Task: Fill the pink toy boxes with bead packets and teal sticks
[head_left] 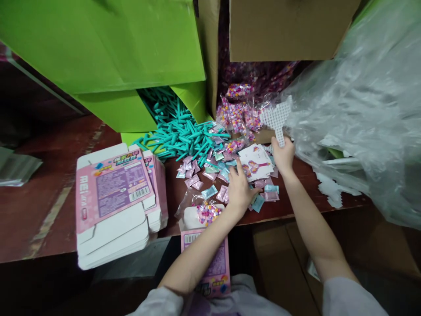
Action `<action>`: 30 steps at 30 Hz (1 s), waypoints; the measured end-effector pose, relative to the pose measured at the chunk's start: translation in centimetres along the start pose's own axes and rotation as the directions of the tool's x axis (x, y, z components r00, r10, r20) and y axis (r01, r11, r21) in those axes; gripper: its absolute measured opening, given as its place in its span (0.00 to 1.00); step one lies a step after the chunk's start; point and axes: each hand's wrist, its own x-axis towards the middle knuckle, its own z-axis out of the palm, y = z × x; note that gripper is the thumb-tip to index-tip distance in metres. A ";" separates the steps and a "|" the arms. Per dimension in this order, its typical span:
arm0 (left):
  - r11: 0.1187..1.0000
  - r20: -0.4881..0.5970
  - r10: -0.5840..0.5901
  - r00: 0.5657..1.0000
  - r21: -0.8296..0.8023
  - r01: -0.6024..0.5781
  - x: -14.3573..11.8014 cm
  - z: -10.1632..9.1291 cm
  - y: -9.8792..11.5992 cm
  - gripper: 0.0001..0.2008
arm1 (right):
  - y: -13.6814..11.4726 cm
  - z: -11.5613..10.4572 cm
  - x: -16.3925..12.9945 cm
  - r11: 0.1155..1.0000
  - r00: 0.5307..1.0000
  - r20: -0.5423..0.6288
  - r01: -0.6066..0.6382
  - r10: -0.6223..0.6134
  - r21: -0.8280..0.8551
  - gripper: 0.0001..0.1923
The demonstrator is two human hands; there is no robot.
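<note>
My right hand [283, 156] grips the handle of a white pegboard [276, 117], held up just in front of a big clear plastic bag. My left hand [238, 189] lies palm down on a scatter of small pink and blue sachets [210, 177], its fingertips touching a stack of printed leaflets [255, 162]. Near my left wrist an open pink box [210, 259] stands at the table's front edge, with a bag of coloured beads [207, 213] in its mouth.
A stack of flat pink cartons [115, 197] lies at the left. A green box [108, 57] spills teal sticks [179, 134]. Bead bags [238, 114] pile under a brown carton [289, 28]. The clear plastic bag [362, 114] fills the right.
</note>
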 end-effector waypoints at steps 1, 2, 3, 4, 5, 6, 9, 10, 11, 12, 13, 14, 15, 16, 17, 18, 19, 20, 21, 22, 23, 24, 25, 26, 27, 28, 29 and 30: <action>1.000 0.000 0.007 1.000 -0.024 -0.007 0.1 0.4 -0.4 0.57 | 0.5 -0.7 -0.7 1.000 1.000 0.029 0.000 0.000 0.013 0.15; 0.999 -0.004 0.009 1.000 -0.048 -0.009 0.3 0.8 -0.7 0.57 | 1.0 -1.3 -1.6 1.000 0.998 0.062 0.007 -0.009 0.025 0.15; 0.997 -0.010 0.008 1.000 -0.074 -0.009 0.7 1.2 -0.9 0.56 | 1.5 -1.7 -2.4 0.999 0.995 0.096 0.019 -0.022 0.034 0.15; 0.995 -0.015 0.004 1.000 -0.100 -0.006 1.1 1.5 -1.0 0.53 | 1.9 -1.9 -3.3 0.999 0.992 0.126 0.026 -0.030 0.038 0.16; 0.993 -0.019 0.001 1.000 -0.121 -0.003 1.6 1.8 -1.0 0.50 | 2.2 -2.0 -3.9 0.999 0.988 0.150 0.021 -0.026 0.036 0.17; 0.991 -0.019 -0.002 1.000 -0.135 0.000 2.0 2.0 -0.8 0.47 | 2.4 -1.9 -4.4 1.000 0.985 0.173 0.006 -0.011 0.029 0.17; 0.992 -0.003 -0.002 1.000 -0.124 0.002 3.0 2.5 -0.2 0.39 | 2.5 -1.2 -4.5 0.999 0.975 0.219 -0.027 0.022 0.023 0.15; 0.994 0.003 0.002 1.000 -0.108 -0.002 3.4 2.6 -0.1 0.37 | 2.5 -0.8 -4.1 0.999 0.975 0.222 -0.032 0.024 0.033 0.15; 0.996 0.010 0.003 1.000 -0.092 -0.002 3.7 2.7 0.1 0.35 | 2.4 -0.4 -3.6 0.998 0.974 0.223 -0.045 0.035 0.043 0.15; 0.997 0.019 -0.002 1.000 -0.076 0.004 4.2 2.9 0.2 0.34 | 2.3 0.0 -3.1 0.996 0.973 0.223 -0.073 0.061 0.048 0.15; 0.998 0.031 -0.013 0.999 -0.058 0.015 4.6 3.1 0.2 0.34 | 2.3 0.4 -2.5 0.993 0.970 0.224 -0.112 0.099 0.046 0.15; 0.999 0.045 -0.024 0.999 -0.039 0.026 5.1 3.3 0.3 0.34 | 2.3 0.7 -2.0 0.988 0.964 0.227 -0.152 0.140 0.033 0.14; 0.999 0.063 -0.031 0.998 -0.021 0.032 5.6 3.5 0.3 0.34 | 2.3 1.1 -1.5 0.982 0.956 0.232 -0.186 0.179 0.007 0.14; 1.000 0.082 -0.029 0.996 -0.006 0.030 6.1 3.7 0.4 0.35 | 2.3 1.4 -1.1 0.979 0.949 0.240 -0.205 0.204 -0.025 0.14; 1.000 0.098 -0.020 0.995 0.006 0.020 6.4 3.8 0.6 0.35 | 2.4 1.7 -0.7 0.977 0.944 0.251 -0.205 0.213 -0.056 0.15; 1.000 0.112 -0.008 0.994 0.016 0.007 6.7 3.9 0.8 0.35 | 2.4 1.9 -0.3 0.978 0.942 0.265 -0.192 0.208 -0.084 0.15; 1.000 0.123 0.001 0.992 0.024 -0.004 6.7 3.8 1.1 0.36 | 2.4 1.9 -0.1 0.979 0.938 0.286 -0.173 0.198 -0.109 0.15; 0.999 0.125 0.008 0.992 0.030 -0.011 6.3 3.5 1.5 0.37 | 2.4 1.8 0.1 0.981 0.935 0.306 -0.149 0.182 -0.128 0.15; 0.999 0.115 0.021 0.993 0.037 -0.025 5.7 2.9 1.7 0.38 | 2.2 1.6 0.0 0.983 0.939 0.307 -0.116 0.155 -0.140 0.15; 0.997 0.093 0.052 0.994 0.044 -0.056 4.6 1.9 1.8 0.38 | 1.9 1.1 -0.3 0.986 0.952 0.282 -0.076 0.115 -0.146 0.16; 0.994 0.059 0.094 0.994 0.055 -0.098 3.1 0.5 1.7 0.37 | 1.5 0.4 -0.8 0.989 0.971 0.228 -0.034 0.067 -0.145 0.17; 0.986 0.019 0.155 0.988 0.065 -0.156 1.3 -1.1 1.4 0.33 | 1.1 -0.5 -1.7 0.991 0.987 0.158 0.007 0.014 -0.133 0.19; 0.972 -0.018 0.221 0.975 0.081 -0.219 -0.7 -3.0 0.6 0.26 | 0.5 -1.5 -2.8 0.994 0.996 0.086 0.034 -0.025 -0.100 0.21; 0.965 -0.059 0.247 0.967 0.105 -0.240 -2.7 -4.9 -0.4 0.16 | 0.0 -2.5 -4.2 0.998 0.998 0.046 0.042 -0.040 -0.042 0.22; 0.961 -0.077 0.260 0.963 0.121 -0.250 -4.5 -6.8 -1.8 0.10 | -0.6 -3.6 -5.8 0.999 0.997 0.073 0.015 -0.019 0.050 0.24; 0.964 -0.145 0.241 0.960 0.152 -0.219 -6.2 -8.4 -3.4 0.07 | -1.1 -4.6 -7.5 0.983 0.988 0.150 -0.057 0.030 0.176 0.25; 0.967 -0.210 0.205 0.956 0.197 -0.164 -7.4 -9.7 -5.3 0.08 | -1.7 -5.4 -9.1 0.947 0.963 0.264 -0.134 0.055 0.293 0.25; 0.959 -0.209 0.193 0.959 0.248 -0.139 -8.3 -10.7 -7.2 0.11 | -2.2 -6.1 -10.7 0.905 0.931 0.362 -0.193 0.047 0.379 0.24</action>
